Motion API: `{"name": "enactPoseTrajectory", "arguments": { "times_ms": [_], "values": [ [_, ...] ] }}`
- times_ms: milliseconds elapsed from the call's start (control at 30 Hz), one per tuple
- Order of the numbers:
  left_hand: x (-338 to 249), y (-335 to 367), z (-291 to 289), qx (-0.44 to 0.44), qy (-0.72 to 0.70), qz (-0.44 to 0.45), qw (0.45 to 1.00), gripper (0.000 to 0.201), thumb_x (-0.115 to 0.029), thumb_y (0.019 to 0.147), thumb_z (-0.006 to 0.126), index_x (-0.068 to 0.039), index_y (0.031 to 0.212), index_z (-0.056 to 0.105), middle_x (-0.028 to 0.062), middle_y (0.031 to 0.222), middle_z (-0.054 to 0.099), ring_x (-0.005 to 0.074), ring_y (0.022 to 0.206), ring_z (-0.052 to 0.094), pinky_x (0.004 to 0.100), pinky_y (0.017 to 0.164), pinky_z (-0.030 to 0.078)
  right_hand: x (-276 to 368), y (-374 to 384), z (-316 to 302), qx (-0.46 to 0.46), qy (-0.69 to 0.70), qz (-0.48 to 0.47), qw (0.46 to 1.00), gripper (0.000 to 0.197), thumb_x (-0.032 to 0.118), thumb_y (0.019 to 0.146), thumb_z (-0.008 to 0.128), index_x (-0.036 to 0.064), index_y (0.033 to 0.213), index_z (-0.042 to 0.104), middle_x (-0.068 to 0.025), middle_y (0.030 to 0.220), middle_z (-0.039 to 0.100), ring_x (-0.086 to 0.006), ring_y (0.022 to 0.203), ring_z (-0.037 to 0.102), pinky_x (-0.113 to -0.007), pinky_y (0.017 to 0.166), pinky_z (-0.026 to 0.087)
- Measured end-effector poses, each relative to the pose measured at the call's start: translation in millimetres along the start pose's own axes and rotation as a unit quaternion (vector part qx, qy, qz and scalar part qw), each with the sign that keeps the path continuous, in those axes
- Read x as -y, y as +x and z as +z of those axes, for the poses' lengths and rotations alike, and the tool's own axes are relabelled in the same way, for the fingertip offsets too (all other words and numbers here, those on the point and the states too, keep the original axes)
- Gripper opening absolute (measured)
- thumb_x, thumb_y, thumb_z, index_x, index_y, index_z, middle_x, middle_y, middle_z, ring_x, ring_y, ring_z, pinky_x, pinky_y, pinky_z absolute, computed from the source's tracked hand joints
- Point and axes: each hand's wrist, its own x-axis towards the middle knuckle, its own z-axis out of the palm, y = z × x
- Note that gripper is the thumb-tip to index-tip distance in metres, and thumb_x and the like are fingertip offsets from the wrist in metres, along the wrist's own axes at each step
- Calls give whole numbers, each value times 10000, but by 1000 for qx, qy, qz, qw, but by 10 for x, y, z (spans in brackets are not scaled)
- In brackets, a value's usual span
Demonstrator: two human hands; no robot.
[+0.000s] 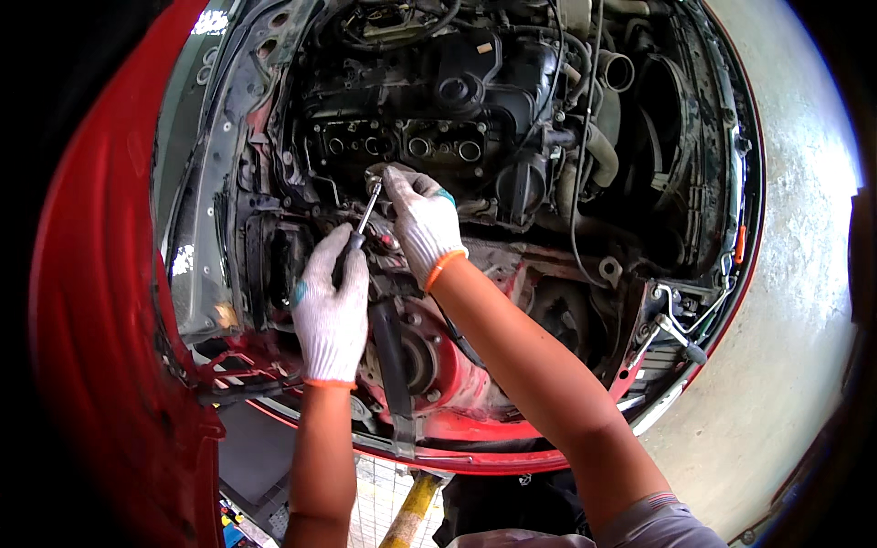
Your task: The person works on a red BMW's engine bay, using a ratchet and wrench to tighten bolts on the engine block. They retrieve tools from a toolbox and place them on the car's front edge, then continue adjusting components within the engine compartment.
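My left hand (331, 315), in a white knit glove with an orange cuff, closes around the black handle of a ratchet wrench (367, 212). The wrench's shiny shaft slants up and right toward its head. My right hand (422, 215), gloved the same way, grips at the head end, and its fingers partly hide the head. Both hands are over the near side of a car engine (402, 137). Just beyond my right fingertips is a row of round openings (418, 148) in the engine's dark housing. Whether the wrench touches a fastener is hidden.
A red strut tower (438, 374) lies below my hands, with a black bar (391, 365) across it. Another ratchet (681, 338) rests at the right edge of the bay, near an orange-handled tool (741, 245). A thin black cable (575, 183) hangs over the engine. Red bodywork (100, 274) rises at left.
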Motion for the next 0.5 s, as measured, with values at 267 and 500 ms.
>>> {"name": "enactPoseTrajectory", "arguments": {
  "times_ms": [267,500],
  "values": [
    [64,992,-13,63,228,61,970,365,-176,1008,644,36,1303,671,193,1255,734,269,1171,711,344,1037,518,251,558,122,16,-409,-130,903,316,308,975,591,50,1041,762,-234,937,745,-405,918,723,-453,839,569],
    [-40,1412,-44,116,317,91,937,364,-214,985,638,-7,1279,695,200,1228,733,322,1152,712,367,992,545,252,837,98,42,-540,-228,809,273,251,975,570,48,1010,750,-230,975,735,-403,933,717,-475,852,577]
  ]
}}
